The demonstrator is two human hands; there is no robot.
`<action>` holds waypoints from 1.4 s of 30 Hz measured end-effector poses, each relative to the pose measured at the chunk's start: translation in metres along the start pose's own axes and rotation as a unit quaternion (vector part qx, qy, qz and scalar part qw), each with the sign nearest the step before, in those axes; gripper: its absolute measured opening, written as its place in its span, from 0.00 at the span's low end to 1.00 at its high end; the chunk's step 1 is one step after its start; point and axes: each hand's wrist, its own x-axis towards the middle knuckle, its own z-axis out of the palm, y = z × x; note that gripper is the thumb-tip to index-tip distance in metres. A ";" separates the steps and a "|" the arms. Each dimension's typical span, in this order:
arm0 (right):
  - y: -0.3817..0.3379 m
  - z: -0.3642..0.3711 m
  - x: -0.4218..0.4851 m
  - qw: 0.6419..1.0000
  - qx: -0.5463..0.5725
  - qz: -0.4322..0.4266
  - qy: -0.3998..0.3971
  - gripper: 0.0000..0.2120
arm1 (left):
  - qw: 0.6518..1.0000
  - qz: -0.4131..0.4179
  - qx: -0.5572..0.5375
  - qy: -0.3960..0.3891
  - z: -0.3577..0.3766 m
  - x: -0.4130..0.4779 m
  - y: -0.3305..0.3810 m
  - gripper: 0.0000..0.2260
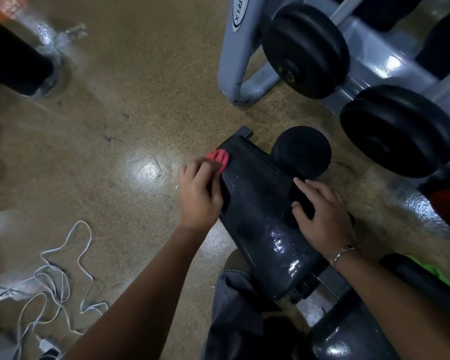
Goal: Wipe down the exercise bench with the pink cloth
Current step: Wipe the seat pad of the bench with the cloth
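The black padded exercise bench (260, 203) runs from the lower right up to the centre, its surface shiny. A pink cloth (218, 157) is bunched against the pad's upper left edge. My left hand (199, 193) grips the cloth and holds it on that side edge. Its fingers curl over the fabric. My right hand (322, 214) rests with spread fingers on the pad's right edge, a metal bracelet at the wrist. A round black foam roller (302, 152) sits just beyond that hand.
A grey dumbbell rack (234, 63) with black dumbbells (304, 50) stands at the upper right. White cables (57, 279) lie tangled on the speckled floor at the lower left. A dark post base (18, 66) stands at the upper left. My trouser leg (234, 307) is beside the bench.
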 end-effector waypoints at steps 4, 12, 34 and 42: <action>0.001 -0.001 0.000 1.000 -0.007 0.005 -0.006 0.25 | 1.000 0.020 0.004 -0.016 -0.010 -0.008 -0.009 0.05; -0.001 0.001 -0.001 1.000 -0.001 0.005 0.003 0.25 | 1.000 0.004 0.016 -0.011 -0.004 0.012 0.005 0.09; -0.007 -0.010 0.001 0.999 0.019 0.029 -0.009 0.24 | 0.981 0.158 0.037 -0.108 0.008 0.046 0.017 0.14; -0.007 -0.009 0.001 1.000 0.023 0.021 -0.004 0.24 | 0.986 0.101 0.093 -0.094 0.017 0.066 0.032 0.15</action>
